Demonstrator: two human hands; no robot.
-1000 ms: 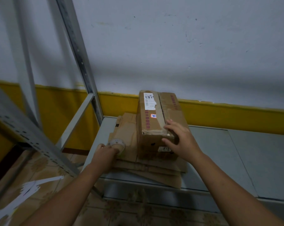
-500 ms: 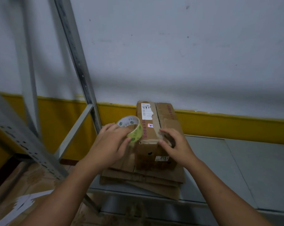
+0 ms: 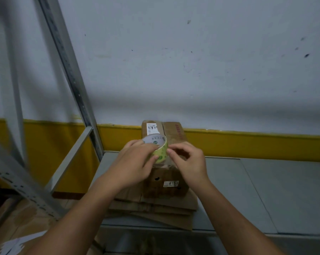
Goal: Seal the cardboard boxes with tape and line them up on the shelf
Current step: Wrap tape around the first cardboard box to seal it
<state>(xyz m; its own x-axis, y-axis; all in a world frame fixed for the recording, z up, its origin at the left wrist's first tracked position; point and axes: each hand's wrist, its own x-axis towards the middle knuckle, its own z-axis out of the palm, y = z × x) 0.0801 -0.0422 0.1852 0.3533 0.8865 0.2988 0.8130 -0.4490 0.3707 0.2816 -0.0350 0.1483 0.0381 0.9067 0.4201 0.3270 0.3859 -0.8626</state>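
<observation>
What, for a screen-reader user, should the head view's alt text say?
A person's left hand grips a yellow-green tape roll while the right hand pinches at its side, just over a closed cardboard box. The box sits on flattened cardboard on a grey metal shelf against a white-and-yellow wall.

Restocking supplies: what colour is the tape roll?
The tape roll is yellow-green with small printed marks, seen in the head view.
</observation>
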